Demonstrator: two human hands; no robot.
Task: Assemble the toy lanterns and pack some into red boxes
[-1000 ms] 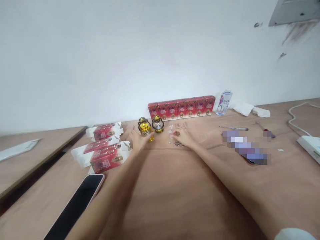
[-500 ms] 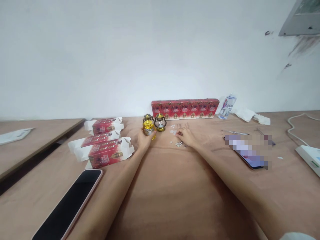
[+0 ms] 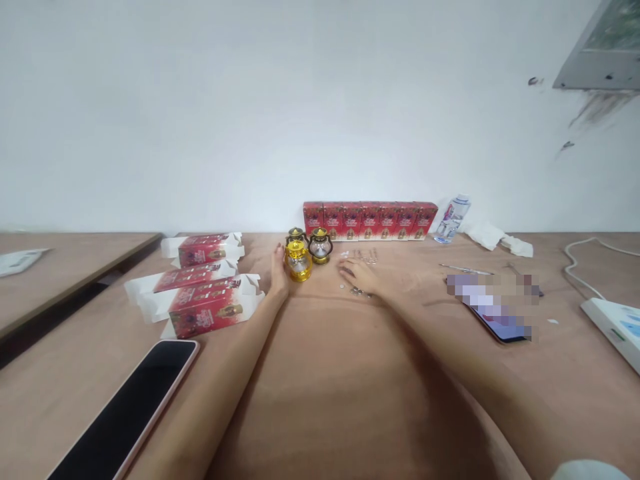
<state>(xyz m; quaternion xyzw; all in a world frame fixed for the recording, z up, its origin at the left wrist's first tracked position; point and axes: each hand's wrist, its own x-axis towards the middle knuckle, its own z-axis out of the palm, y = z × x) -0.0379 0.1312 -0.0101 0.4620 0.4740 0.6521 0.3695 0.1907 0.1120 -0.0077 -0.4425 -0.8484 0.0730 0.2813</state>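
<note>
A small gold lantern (image 3: 299,262) stands upright on the table, with two black-and-gold lanterns (image 3: 321,247) close behind it. My left hand (image 3: 279,272) is at the gold lantern's left side, fingers stretched out and not wrapped round it; whether they touch it I cannot tell. To the right, my right hand (image 3: 359,275) lies low over the table with its fingers extended. Small silver discs (image 3: 358,291), like button batteries, lie just below that hand and are partly hidden by it. Beyond its fingers are small metal and clear pieces (image 3: 367,256), too small to make out.
Several red printed boxes (image 3: 370,221) stand in a row against the wall. Opened red boxes (image 3: 205,307) lie at left, above a phone (image 3: 130,407). At right are a bottle (image 3: 451,219), tissues (image 3: 495,239), a thin tool (image 3: 465,269), another phone (image 3: 495,317) and a white device (image 3: 615,327) with a cable.
My left hand has let go of the gold lantern, which now stands on the table. My right hand's fingers have gone from a pinch to stretched out, shifting slightly left.
</note>
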